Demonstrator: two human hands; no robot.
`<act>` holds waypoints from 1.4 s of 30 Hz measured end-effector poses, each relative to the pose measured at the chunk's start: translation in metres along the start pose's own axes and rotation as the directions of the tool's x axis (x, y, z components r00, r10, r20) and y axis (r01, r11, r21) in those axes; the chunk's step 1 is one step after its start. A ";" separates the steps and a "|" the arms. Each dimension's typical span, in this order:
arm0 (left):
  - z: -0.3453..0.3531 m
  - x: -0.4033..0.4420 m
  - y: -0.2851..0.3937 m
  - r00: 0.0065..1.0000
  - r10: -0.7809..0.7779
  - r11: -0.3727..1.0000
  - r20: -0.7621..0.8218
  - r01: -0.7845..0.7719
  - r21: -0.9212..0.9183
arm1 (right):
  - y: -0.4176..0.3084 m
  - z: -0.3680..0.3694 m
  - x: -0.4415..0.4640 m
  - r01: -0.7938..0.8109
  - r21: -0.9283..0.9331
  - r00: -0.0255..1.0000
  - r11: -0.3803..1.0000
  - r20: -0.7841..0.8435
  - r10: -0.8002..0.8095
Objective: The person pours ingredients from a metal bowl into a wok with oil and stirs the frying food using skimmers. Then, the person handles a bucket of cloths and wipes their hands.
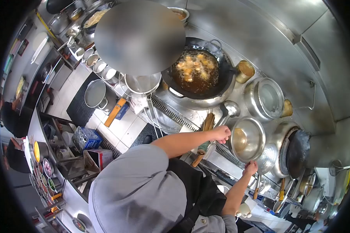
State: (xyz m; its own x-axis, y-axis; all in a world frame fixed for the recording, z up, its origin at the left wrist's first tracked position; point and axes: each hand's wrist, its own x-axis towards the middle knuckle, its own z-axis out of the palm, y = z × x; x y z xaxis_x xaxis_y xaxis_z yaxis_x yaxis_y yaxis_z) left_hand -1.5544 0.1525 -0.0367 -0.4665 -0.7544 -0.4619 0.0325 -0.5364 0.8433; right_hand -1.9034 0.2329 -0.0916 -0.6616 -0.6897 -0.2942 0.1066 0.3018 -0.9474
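Head view: I have a wide, round, silver stainless-steel bowl [254,134] tilted above the front edge of the steel counter [192,110], along the black slotted grille [175,112]. The left hand [221,134] is closed, fingers folded, at the rim on the side toward the large black wok [221,83]. The right hand [251,167] is curled tight on the rim nearest the round perforated steel skimmer [266,159]. No gap shows in either grip; the fingertips beneath the rim are hidden.

Handling, as I judge it: thin sheet metal, stiff, light, not fragile. Expect a slippery rim if wet or greasy. A brownish patch shows inside; I cannot tell liquid from reflection. If liquid, treat the weight as shifting. Take hold at opposite points of the rim, thumbs above, fingers below, clear of the inner wall.
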 end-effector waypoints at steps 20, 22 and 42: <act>-0.217 -0.115 0.005 0.732 -0.041 0.768 -0.680 -0.412 -0.490 | -0.066 0.083 -0.167 0.506 -0.562 0.821 0.654 0.083 -0.564; -0.205 -0.114 0.008 0.758 -0.076 0.718 -0.648 -0.410 -0.563 | -0.074 0.085 -0.182 0.485 -0.569 0.843 0.664 0.104 -0.528; -0.262 -0.305 -0.014 0.297 0.606 0.781 -0.738 -0.049 0.622 | -0.024 0.267 -0.304 0.689 -0.234 0.469 0.686 0.866 -0.176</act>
State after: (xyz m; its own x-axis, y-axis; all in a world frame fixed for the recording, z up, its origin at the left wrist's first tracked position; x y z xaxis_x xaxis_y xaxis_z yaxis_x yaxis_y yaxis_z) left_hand -1.1808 0.2914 0.0203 0.5335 -0.8283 0.1711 -0.5018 -0.1471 0.8524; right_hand -1.5068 0.2598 -0.0132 0.3138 -0.9461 -0.0808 -0.5561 -0.1141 -0.8233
